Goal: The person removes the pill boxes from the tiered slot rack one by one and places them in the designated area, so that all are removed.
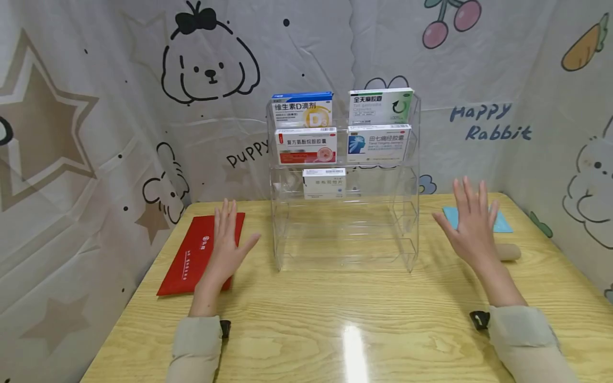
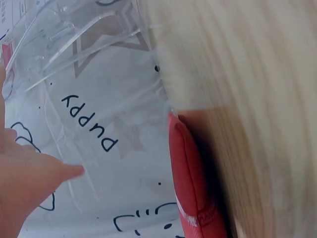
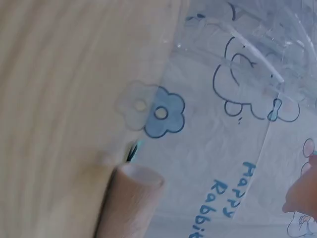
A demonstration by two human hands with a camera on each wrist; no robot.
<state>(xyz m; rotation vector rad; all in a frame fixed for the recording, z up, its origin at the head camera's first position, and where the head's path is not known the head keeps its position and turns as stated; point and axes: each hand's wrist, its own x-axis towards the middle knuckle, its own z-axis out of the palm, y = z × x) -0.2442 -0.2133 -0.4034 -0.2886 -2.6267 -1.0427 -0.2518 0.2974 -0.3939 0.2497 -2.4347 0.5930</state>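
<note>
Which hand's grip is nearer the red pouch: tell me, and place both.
Left. In the head view, the left grip overlaps the right side of the red pouch; the right grip is well to its right, past the clear tiered display stand.

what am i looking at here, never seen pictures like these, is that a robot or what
There is no machine here: the work is done by a bare human left hand and right hand. The wide picture is taken from the head, looking forward and down; the two sideways ones are taken from the left and right wrists. On the wooden table stands a clear tiered rack bearing five medicine boxes. A red pouch lies near the left hand, and a light blue item and a tan cylinder near the right. Neither hand holds anything.
</note>
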